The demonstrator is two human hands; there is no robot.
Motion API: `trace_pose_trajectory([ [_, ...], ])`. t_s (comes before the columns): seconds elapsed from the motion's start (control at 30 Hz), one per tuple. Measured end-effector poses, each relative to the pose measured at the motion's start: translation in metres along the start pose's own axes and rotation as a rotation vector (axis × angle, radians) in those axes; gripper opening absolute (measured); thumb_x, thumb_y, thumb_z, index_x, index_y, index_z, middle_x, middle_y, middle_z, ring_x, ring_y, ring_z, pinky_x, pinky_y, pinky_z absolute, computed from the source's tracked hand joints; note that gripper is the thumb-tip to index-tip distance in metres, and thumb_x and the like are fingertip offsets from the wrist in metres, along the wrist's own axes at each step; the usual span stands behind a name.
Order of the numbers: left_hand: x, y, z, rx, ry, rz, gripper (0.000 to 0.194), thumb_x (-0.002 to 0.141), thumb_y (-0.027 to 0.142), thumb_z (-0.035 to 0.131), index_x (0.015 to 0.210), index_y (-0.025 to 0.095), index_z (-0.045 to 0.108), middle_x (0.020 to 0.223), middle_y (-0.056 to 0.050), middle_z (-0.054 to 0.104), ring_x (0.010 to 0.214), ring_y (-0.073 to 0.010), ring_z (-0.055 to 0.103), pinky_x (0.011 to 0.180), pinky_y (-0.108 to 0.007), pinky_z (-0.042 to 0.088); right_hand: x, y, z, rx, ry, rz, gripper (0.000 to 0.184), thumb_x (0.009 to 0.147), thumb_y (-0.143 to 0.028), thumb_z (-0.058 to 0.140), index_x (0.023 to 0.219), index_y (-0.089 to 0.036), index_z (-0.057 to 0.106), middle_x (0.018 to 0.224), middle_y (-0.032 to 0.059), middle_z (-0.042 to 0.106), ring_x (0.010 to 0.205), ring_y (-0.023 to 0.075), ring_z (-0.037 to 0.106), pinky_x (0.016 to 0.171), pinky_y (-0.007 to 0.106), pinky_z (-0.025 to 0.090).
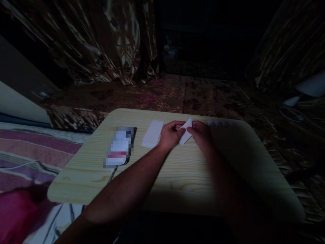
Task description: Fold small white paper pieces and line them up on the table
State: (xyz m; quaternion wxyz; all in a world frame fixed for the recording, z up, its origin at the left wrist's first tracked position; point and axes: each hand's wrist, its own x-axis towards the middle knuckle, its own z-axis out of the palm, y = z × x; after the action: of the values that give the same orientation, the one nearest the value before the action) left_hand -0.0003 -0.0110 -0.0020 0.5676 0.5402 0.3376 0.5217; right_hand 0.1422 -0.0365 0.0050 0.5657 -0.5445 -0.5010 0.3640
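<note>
A folded piece of white paper (186,134) with a pointed top is held just over the table, between my two hands. My left hand (170,135) pinches its left side, thumb lying on the near face. On the right side my right hand (200,133) grips the paper the same way, thumb in front and fingers behind. To the left of my left hand lies a stack of white paper sheets (152,133) on the pale wooden table (182,169). The fingers behind the paper are partly hidden.
A blurred-out phone-like object (119,145) with a cable lies at the table's left. Several small pale folded pieces (220,123) sit in a row at the far right edge. Patterned curtains (122,37) hang behind, and a striped bedcover (30,145) is at the left.
</note>
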Motion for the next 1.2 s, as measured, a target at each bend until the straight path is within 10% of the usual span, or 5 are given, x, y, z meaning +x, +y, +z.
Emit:
trace_pose_trajectory([
  [1.2,-0.0016,0.0046,0.0020,-0.009,0.008,-0.005,0.030,0.065,0.023,0.075,0.094,0.015,0.073,0.071,-0.001,0.068,0.058,-0.0108,0.060,0.056,-0.023,0.049,-0.0022,-0.0040,0.0032,0.012,0.024,0.045,0.022,0.070,-0.035,0.066,0.082,-0.017,0.060,0.068,0.0027,0.068,0.056,0.0148,0.058,0.049,0.024,0.042],
])
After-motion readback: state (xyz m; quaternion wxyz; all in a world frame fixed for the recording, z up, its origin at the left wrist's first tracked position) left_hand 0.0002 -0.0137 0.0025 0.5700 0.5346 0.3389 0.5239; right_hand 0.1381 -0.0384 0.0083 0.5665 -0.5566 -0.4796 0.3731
